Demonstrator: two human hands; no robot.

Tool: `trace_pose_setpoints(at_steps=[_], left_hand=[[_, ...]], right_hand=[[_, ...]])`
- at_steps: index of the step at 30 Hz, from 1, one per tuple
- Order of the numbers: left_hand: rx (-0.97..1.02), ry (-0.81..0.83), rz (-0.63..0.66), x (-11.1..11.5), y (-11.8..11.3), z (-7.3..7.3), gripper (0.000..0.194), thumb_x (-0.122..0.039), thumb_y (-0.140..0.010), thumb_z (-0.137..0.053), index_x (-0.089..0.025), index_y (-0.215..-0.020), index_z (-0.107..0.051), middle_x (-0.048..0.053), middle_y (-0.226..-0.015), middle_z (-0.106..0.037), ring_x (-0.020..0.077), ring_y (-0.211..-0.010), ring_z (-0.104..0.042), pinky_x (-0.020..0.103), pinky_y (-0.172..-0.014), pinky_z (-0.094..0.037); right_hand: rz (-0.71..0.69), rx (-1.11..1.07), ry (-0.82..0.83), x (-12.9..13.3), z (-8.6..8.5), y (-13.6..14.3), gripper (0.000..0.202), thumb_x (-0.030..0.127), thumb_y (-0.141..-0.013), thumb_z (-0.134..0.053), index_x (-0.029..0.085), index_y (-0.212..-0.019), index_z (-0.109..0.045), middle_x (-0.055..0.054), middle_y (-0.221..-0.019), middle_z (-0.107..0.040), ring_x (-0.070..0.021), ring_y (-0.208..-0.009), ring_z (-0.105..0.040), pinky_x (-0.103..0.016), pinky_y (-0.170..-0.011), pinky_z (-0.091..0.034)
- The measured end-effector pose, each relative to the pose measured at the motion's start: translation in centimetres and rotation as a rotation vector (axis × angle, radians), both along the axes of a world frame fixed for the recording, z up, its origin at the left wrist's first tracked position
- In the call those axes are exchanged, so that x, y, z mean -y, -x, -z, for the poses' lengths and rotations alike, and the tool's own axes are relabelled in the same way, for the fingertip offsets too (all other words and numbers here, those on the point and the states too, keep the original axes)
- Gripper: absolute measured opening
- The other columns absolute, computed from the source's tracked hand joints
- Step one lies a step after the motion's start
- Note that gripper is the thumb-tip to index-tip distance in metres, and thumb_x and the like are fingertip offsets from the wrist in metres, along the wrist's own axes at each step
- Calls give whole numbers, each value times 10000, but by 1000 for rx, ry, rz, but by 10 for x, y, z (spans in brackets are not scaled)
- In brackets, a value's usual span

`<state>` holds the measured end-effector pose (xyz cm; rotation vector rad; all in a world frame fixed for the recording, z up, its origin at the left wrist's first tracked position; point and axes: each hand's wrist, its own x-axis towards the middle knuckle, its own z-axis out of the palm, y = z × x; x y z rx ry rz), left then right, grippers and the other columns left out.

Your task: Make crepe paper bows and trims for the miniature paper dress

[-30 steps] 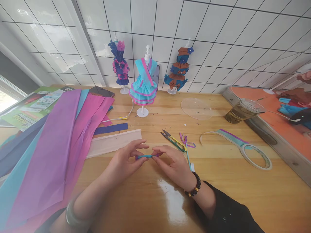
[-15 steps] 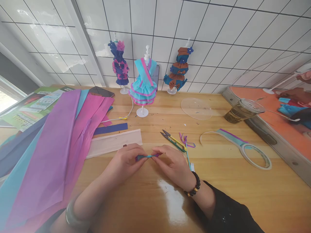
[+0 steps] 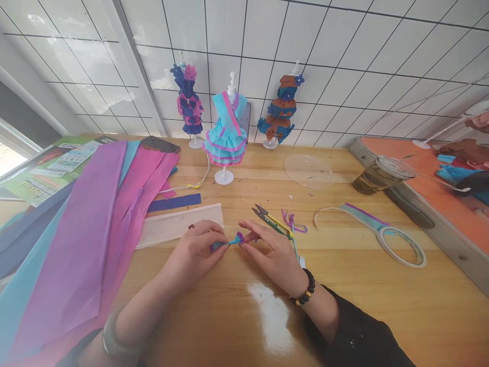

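A small pleated paper bow (image 3: 238, 238), turquoise with purple edges and narrow in the middle, is held above the table. My left hand (image 3: 198, 248) pinches its left half between thumb and fingers, which partly cover it. The bow's right end fans out in full view. Beside this fan is my right hand (image 3: 273, 250), thumb and index finger apart; its fingertips are at the fan's edge, and whether they touch it is hard to tell. Thread snips (image 3: 273, 221) with a yellow and green handle lie just beyond my right hand, by purple and turquoise paper scraps (image 3: 292, 221).
Folded crepe paper sheets (image 3: 76, 239) cover the left side. A pale strip (image 3: 179, 224) and a blue strip (image 3: 175, 202) lie beside them. Three dressed mini mannequins (image 3: 225, 132) stand at the back. Rightward are a tape roll (image 3: 405, 247) and a lidded cup (image 3: 382, 175).
My right fingers have loosened and spread from the bow's right end, which is now fanned open and visible. My left hand keeps its pinch and has shifted slightly left.
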<state>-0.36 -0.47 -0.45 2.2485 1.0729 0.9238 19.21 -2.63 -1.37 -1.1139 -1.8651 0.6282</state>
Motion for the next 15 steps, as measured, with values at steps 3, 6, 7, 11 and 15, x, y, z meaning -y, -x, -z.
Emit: trace_pose_setpoints(at_steps=[3, 6, 7, 11, 15], left_hand=[[-13, -11, 7, 1, 0, 1, 117, -142, -783, -531, -172, -822, -637, 61, -865, -583, 150, -777, -553, 289, -682, -448], [-35, -46, 23, 2, 0, 3, 116, -146, -790, -525, -176, -822, -632, 59, -856, -589, 153, -785, -548, 297, -691, -445], [-42, -58, 27, 1, 0, 3, 116, -144, -790, -524, -176, -822, -631, 57, -852, -591, 153, -784, -548, 299, -696, -444], [-54, -84, 29, 0, -1, 4, 116, -140, -786, -526, -176, -819, -632, 52, -837, -596, 152, -772, -556, 296, -692, -445], [-68, -76, 6, -1, 0, 3, 122, -151, -794, -522, -185, -795, -638, 49, -844, -598, 154, -777, -566, 295, -703, -445]], right_hand=[[-21, 27, 32, -1, -1, 0, 467, 174, -781, -572, 244, -1229, -463, -66, -1110, -577, -138, -823, -602, -340, -884, -461], [-52, 43, 66, -1, -2, 0, 430, 200, -769, -594, 235, -1188, -501, -74, -1084, -546, -136, -801, -569, -308, -802, -489], [-64, 51, 79, 0, -2, 0, 414, 206, -768, -596, 234, -1172, -514, -73, -1057, -546, -137, -796, -560, -300, -774, -494], [-83, 83, 104, -1, -3, 1, 326, 220, -772, -596, 214, -1096, -559, -52, -901, -559, -135, -731, -538, -281, -686, -485], [-42, 72, 95, -2, -3, 0, 132, 208, -798, -564, 186, -920, -606, -32, -790, -561, -120, -658, -516, -257, -616, -454]])
